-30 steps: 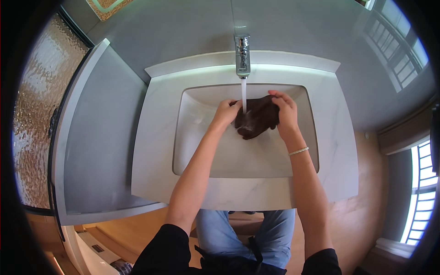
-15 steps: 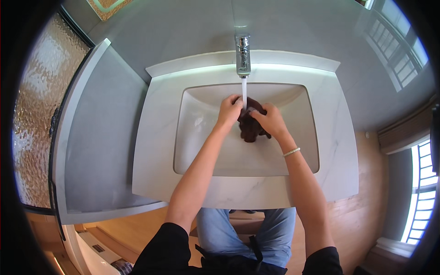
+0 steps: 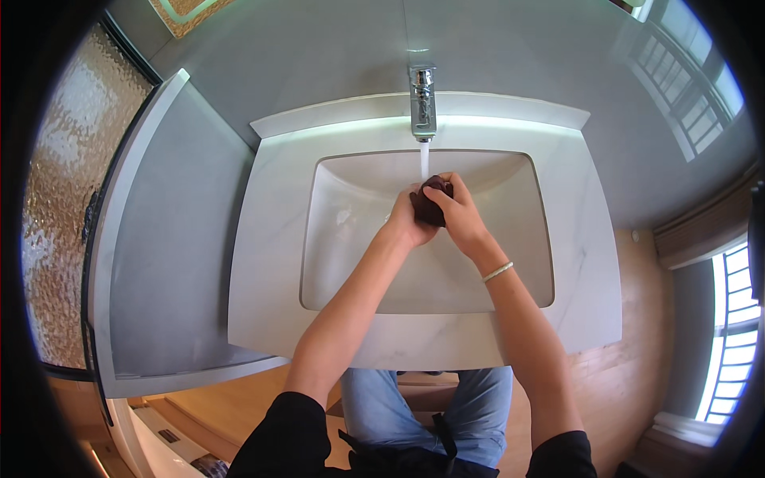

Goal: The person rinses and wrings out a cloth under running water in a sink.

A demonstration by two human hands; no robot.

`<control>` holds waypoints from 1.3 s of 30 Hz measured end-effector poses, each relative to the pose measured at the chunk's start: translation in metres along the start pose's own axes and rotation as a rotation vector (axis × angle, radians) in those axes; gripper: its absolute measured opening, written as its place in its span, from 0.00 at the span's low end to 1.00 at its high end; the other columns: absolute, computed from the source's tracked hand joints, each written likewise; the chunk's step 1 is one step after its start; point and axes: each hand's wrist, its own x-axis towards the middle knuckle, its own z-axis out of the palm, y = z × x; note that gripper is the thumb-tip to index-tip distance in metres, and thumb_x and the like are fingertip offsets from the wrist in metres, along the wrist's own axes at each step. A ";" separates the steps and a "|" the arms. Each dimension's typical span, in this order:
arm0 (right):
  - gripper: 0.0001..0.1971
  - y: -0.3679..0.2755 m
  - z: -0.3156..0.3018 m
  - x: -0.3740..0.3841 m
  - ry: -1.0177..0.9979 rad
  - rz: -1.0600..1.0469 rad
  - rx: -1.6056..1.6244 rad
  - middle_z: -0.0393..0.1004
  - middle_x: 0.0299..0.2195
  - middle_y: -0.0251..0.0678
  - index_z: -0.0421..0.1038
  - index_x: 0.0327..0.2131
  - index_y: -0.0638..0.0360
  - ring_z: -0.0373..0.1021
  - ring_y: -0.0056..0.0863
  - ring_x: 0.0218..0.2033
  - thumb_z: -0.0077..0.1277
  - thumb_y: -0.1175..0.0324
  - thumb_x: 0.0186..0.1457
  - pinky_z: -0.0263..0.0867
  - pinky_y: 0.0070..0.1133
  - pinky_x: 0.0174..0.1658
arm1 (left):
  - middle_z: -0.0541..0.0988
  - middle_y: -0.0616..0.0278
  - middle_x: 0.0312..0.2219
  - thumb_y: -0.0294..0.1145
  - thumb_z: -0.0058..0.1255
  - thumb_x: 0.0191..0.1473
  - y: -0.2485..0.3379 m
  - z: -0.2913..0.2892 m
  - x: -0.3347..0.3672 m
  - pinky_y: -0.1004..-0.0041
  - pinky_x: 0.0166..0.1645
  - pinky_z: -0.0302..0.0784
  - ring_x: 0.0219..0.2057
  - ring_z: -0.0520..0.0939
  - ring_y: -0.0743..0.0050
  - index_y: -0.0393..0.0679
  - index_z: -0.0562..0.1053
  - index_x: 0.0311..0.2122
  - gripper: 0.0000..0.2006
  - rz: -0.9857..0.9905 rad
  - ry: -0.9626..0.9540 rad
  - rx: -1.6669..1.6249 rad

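Note:
A dark brown cloth (image 3: 428, 209) is bunched into a small wad between my two hands, over the white sink basin (image 3: 351, 263). My left hand (image 3: 407, 222) cups it from the left and below. From the right, my right hand (image 3: 460, 209) is closed round it, with the thumb pressed on top. A stream of water (image 3: 425, 161) runs from the chrome faucet (image 3: 423, 103) down to the far side of the hands and cloth. My fingertips are partly hidden behind the wad.
Pale marble-patterned countertop (image 3: 582, 263) surrounds the basin, with a raised lip along the back. A grey panel with a white frame (image 3: 171, 239) stands close on the left, beside textured glass (image 3: 60, 207). A barred window (image 3: 729, 334) is at the far right.
The cloth hung loose and spread between my hands before. Now it is gathered into a compact wad, and my hands have come together under the stream.

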 end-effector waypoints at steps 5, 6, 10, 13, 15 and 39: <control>0.14 0.000 0.026 -0.013 0.171 -0.458 -0.701 0.70 0.37 0.46 0.62 0.39 0.65 0.68 0.37 0.39 0.50 0.68 0.54 0.64 0.28 0.43 | 0.74 0.59 0.37 0.44 0.28 0.62 0.011 -0.009 -0.002 0.65 0.47 0.74 0.40 0.76 0.66 0.44 0.67 0.40 0.16 0.065 -0.038 0.006; 0.14 0.002 0.025 -0.010 0.169 -0.459 -0.702 0.70 0.37 0.46 0.62 0.39 0.65 0.68 0.37 0.39 0.50 0.68 0.54 0.64 0.28 0.43 | 0.74 0.59 0.37 0.44 0.28 0.62 0.013 -0.005 -0.005 0.65 0.47 0.74 0.40 0.76 0.66 0.44 0.67 0.40 0.16 0.067 -0.039 0.004; 0.16 0.023 0.023 0.010 0.293 -0.510 -0.722 0.67 0.43 0.51 0.63 0.45 0.65 0.66 0.42 0.44 0.48 0.67 0.55 0.63 0.30 0.47 | 0.74 0.61 0.34 0.43 0.33 0.62 0.019 -0.013 0.001 0.65 0.43 0.74 0.36 0.75 0.69 0.45 0.68 0.38 0.14 0.111 0.047 -0.032; 0.18 0.029 0.013 0.023 0.226 -0.346 -0.552 0.66 0.45 0.50 0.65 0.48 0.65 0.66 0.42 0.45 0.46 0.65 0.57 0.61 0.30 0.50 | 0.73 0.62 0.31 0.43 0.32 0.62 0.007 -0.011 0.007 0.65 0.41 0.72 0.35 0.74 0.69 0.46 0.68 0.37 0.14 0.120 0.050 0.127; 0.19 0.027 0.012 0.027 0.162 -0.227 -0.511 0.66 0.45 0.49 0.66 0.49 0.65 0.66 0.42 0.45 0.44 0.64 0.58 0.61 0.29 0.51 | 0.72 0.62 0.31 0.43 0.33 0.62 0.006 0.000 -0.003 0.65 0.39 0.71 0.33 0.73 0.69 0.46 0.68 0.36 0.14 0.181 0.081 0.267; 0.18 0.027 -0.003 0.046 0.414 -0.208 -0.619 0.74 0.31 0.50 0.71 0.34 0.68 0.71 0.41 0.33 0.41 0.59 0.59 0.66 0.30 0.38 | 0.72 0.64 0.35 0.41 0.38 0.61 0.004 0.004 -0.011 0.62 0.44 0.73 0.36 0.75 0.71 0.45 0.66 0.42 0.12 0.034 -0.211 0.284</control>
